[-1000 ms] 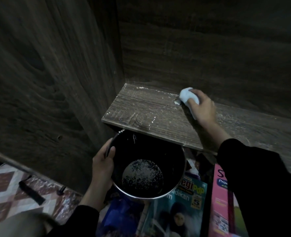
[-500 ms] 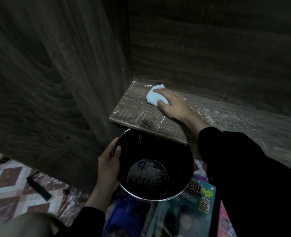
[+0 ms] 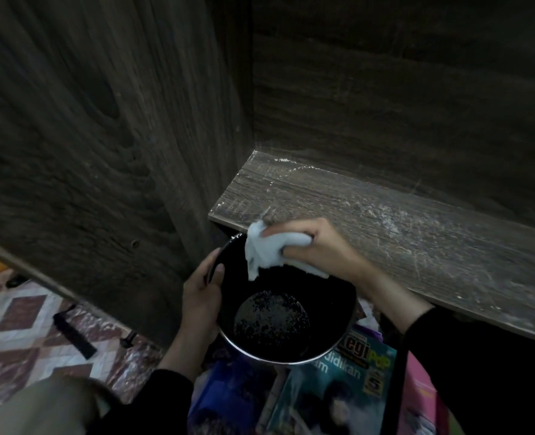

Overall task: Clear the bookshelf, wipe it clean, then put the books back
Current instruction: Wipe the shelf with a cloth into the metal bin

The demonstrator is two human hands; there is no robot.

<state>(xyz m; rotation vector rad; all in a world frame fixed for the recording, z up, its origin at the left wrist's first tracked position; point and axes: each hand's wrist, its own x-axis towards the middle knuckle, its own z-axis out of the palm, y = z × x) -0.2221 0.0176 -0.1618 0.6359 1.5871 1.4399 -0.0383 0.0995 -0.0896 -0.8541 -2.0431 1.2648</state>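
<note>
The dark wooden shelf board (image 3: pixel 385 215) carries streaks of white dust. My right hand (image 3: pixel 319 246) grips a white cloth (image 3: pixel 266 249) at the shelf's front edge, and the cloth hangs over the black bucket (image 3: pixel 332 312). White specks lie on the bucket's bottom. My left hand (image 3: pixel 201 296) holds the bucket by its left rim, just below the shelf edge. Books (image 3: pixel 332 390) lie on the level under the bucket, among them a teal one and a pink one (image 3: pixel 420 400).
The bookshelf's side panel (image 3: pixel 103 136) rises on the left and its back panel (image 3: pixel 401 89) stands behind the shelf. A patterned tiled floor (image 3: pixel 24 324) with a black object (image 3: pixel 74 335) on it shows at the lower left.
My right hand swept the cloth from the back of the shelf leftward, then forward to the front edge over the bucket. My left hand kept holding the bucket.
</note>
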